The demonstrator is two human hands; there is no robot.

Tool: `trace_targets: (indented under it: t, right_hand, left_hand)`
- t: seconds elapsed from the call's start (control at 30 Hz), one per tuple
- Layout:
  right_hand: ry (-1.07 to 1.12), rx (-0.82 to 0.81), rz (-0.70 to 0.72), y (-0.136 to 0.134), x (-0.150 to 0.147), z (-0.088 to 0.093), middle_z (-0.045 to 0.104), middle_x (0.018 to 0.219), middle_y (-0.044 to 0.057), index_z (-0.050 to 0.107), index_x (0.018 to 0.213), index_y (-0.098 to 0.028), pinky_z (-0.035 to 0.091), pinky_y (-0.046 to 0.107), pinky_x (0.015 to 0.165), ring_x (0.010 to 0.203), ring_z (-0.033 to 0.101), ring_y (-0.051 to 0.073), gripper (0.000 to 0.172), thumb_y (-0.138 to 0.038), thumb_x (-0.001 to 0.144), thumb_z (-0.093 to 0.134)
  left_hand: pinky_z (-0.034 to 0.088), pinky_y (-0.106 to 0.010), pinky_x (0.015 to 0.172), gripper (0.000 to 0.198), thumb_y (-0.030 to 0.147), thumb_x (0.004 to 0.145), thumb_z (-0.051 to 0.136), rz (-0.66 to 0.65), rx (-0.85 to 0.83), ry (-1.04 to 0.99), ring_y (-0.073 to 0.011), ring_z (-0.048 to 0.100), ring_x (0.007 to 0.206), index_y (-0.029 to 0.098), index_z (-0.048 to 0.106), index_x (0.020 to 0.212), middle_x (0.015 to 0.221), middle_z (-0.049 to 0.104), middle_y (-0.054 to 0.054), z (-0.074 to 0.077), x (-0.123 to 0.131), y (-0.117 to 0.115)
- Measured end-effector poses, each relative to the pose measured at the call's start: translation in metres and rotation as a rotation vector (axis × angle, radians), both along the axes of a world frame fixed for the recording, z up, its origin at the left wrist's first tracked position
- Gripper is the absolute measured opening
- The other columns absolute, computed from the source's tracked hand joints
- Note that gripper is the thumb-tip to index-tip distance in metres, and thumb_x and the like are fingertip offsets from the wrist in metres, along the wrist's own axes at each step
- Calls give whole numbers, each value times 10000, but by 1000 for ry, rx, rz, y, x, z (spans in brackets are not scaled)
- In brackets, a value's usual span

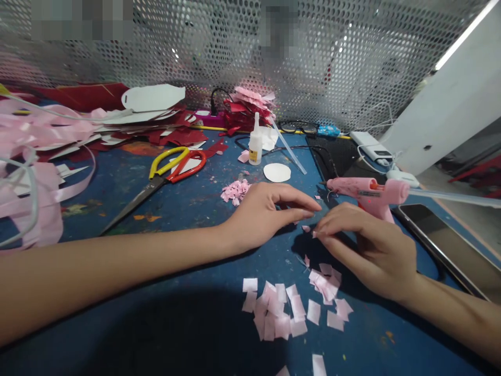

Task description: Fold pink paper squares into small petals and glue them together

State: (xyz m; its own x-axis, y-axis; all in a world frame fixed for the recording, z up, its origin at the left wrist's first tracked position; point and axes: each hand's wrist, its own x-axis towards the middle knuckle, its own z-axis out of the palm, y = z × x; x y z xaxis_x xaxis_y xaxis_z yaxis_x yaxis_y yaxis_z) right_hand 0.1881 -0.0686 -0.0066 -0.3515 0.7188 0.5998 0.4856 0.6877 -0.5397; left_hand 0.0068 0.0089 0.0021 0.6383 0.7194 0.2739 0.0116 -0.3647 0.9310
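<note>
A tiny pink paper scrap [314, 234] lay on the blue tabletop [188, 203], just left of the pink glue gun [370, 196]. The right hand [368, 250] pinched it at its fingertips; the left hand [266, 211], fingers curled together, touched it. Nearer than the gun lay loose pink paper squares [291, 310]; far left, yellow-and-red scissors [168, 175].

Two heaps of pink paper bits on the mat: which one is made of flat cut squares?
The heap of squares at the near edge, just below the right hand. The other heap, beyond the left hand, is small crumpled bits.
</note>
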Motion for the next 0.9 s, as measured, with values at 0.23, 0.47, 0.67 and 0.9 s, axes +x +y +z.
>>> trace_targets:
  t: [0.23,0.47,0.67,0.9]
  right_hand:
    - [-15,-9,-95,-1,3,-5,628,841,14,567,977,-235,510,286,669,759,603,135,157,-126,869,538]
    - [-33,-5,-65,0,3,-6,597,871,9,525,1011,-229,493,248,681,784,566,118,188,-94,887,483]
    - [-64,-21,-91,0,2,-8,606,830,3,511,1006,-225,515,228,638,724,585,111,139,-139,900,489]
    - [-30,-45,-161,-2,3,-9,630,771,-5,523,969,-227,538,212,560,653,631,107,83,-208,893,553]
  left_hand:
    - [457,-245,793,218,107,858,537,-37,208,71,-116,603,812,218,713,920,874,680,6,1,-2,-1]
    - [417,-221,631,207,299,925,483,-27,115,71,-101,509,600,232,494,1120,628,477,69,-2,-4,0]
    - [366,-197,533,232,414,916,490,-105,-89,98,-85,486,536,189,545,912,579,473,66,-2,-4,2]
    - [395,-193,605,205,359,872,580,-154,30,119,-89,519,657,169,599,799,726,588,26,6,-4,-1]
